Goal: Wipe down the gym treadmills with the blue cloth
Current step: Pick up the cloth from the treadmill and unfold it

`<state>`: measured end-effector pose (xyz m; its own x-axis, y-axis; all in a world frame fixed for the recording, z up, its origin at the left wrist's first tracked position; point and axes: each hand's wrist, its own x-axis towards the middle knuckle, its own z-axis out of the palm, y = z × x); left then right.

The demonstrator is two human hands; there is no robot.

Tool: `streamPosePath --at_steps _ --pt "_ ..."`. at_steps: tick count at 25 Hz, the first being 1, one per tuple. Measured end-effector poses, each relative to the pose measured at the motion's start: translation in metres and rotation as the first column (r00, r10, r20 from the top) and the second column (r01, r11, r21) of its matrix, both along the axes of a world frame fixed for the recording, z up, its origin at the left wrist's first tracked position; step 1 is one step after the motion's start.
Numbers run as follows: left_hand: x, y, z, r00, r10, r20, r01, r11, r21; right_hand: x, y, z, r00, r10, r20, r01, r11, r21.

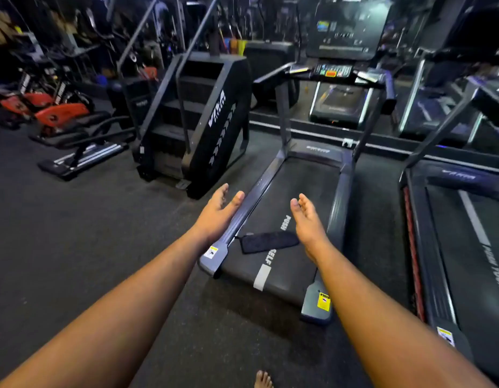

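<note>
Both arms stretched forward over the near end of the middle treadmill [304, 175], palms turned inward toward each other, fingers loosely spread, nothing gripped in either. Left hand [219, 210] out over the treadmill's left side rail, right hand [305, 219] over the belt, a clear gap between the two. Down in that gap, nearer to the camera than the fingertips and lower in view, the blue cloth [269, 242]: folded into a narrow dark strip, flat on the belt close to the near end, looking almost black in this dim light. Long axis running left to right across the belt, tilted a little so the right end sits slightly farther away. Left end just beside the left rail, right end disappearing behind the right wrist, so hard to say exactly where it stops. Seemingly closer to the right hand, whose wrist overlaps the strip in view, though depth between hand and belt cannot be read. Probably a short drop and pull-back of that hand to pick it up, fingers closing across the narrow width rather than along the length. Second treadmill [466, 247] to the right, stair climber [203, 119] far left, both well apart from the cloth.
</note>
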<state>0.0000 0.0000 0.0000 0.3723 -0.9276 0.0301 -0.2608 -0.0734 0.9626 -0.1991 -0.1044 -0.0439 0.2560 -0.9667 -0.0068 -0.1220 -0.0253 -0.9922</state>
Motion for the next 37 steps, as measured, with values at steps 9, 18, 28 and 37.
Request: streamPosePath --at_steps 9,18,28,37 --pt "0.083 -0.167 -0.125 0.997 0.035 -0.075 -0.006 0.934 0.356 0.086 -0.17 -0.127 0.956 0.075 -0.284 -0.012 0.977 0.215" --pt "0.188 -0.357 -0.348 0.972 0.109 -0.208 0.062 0.736 0.675 0.18 -0.318 -0.305 0.786 0.226 -0.575 0.0 0.931 0.365" --pt "0.219 -0.486 -0.665 0.997 -0.014 -0.08 0.077 0.459 0.885 0.228 -0.445 -0.599 0.719 0.376 -0.584 -0.029 0.856 0.516" --pt "0.201 -0.531 -0.748 0.994 0.008 0.113 -0.104 0.457 0.883 0.215 -0.453 -0.677 0.787 0.359 -0.502 -0.031 0.835 0.549"
